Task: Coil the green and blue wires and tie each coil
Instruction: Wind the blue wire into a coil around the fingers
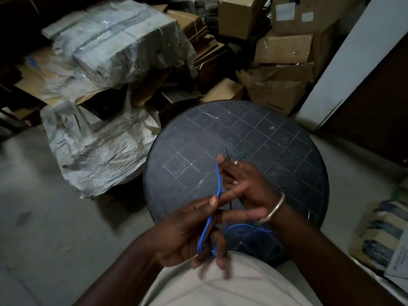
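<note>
Cardboard boxes [284, 49] and plastic-wrapped bundles [114, 40] were stacked on a concrete floor [44, 217] behind a round dark table [276, 138] scored with a grid of scratched lines. Both hands were held over the near half of the table.

The left hand [189, 235] had its fingers [213, 200] grasping the blue wire [218, 182], with the thumb pressing it against the curled fingers. From that grip the wire ran up to the index fingertip of the right hand [242, 184]. Below the left fingers it hung in a doubled strand, and further loops lay on the table beneath the right wrist.

The right fingers [220, 159] were spread and mostly straight; whether they grasped the wire could not be determined. A metal bangle [277, 206] sat on the right wrist.

The green wire [241, 153] lay on the table just beyond the right fingertips, apart from them.
</note>
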A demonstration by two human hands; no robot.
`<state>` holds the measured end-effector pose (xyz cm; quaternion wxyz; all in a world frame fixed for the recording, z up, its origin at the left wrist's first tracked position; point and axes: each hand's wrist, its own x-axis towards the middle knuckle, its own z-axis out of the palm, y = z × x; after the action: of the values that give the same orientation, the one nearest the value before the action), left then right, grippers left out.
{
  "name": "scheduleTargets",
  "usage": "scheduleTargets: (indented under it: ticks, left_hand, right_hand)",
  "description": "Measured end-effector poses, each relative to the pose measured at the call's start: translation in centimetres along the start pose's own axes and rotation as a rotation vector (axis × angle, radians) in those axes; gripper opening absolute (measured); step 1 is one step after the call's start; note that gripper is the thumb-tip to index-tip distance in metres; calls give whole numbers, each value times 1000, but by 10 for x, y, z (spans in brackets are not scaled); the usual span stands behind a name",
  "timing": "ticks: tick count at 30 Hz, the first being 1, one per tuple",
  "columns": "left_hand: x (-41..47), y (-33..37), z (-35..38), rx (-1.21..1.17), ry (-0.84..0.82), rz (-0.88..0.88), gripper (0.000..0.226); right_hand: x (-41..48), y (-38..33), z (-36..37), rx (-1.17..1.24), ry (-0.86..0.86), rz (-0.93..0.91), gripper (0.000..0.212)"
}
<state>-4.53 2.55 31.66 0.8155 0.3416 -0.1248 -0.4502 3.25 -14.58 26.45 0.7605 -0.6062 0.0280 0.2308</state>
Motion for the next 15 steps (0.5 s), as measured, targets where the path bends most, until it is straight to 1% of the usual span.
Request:
scheduleTargets:
  ticks: [2,3,5,7,9,10,12,14,15]
  left_hand:
    - [3,10,-5,-73,30,47,51]
    - [5,16,-9,-70,91,93,51]
    - [9,27,-23,-14,260,206,51]
    - [9,38,-39,87,427,296,51]
    - [9,45,-52,241,576,329,50]
    - [10,47,-57,331,635,332,47]
    - [11,47,-63,595,728,324,40]
    - [14,45,-64,876,760,271,39]
    - [14,43,-63,962,748,230,40]
  right_hand:
    - [-2,24,1,-239,3,-39,36]
    - [-4,34,1,-333,-5,-43,38]
    - [-11,52,0,-438,-5,-3,49]
    - [-28,54,5,-494,-55,66,47]
    - [-46,47,14,-528,-131,123,49]
    - [-54,41,19,-548,-159,118,49]
    - [-66,26,28,-551,-220,70,44]
    - [-74,4,36,-438,-302,50,38]
    - [-77,-11,38,-348,-342,54,35]
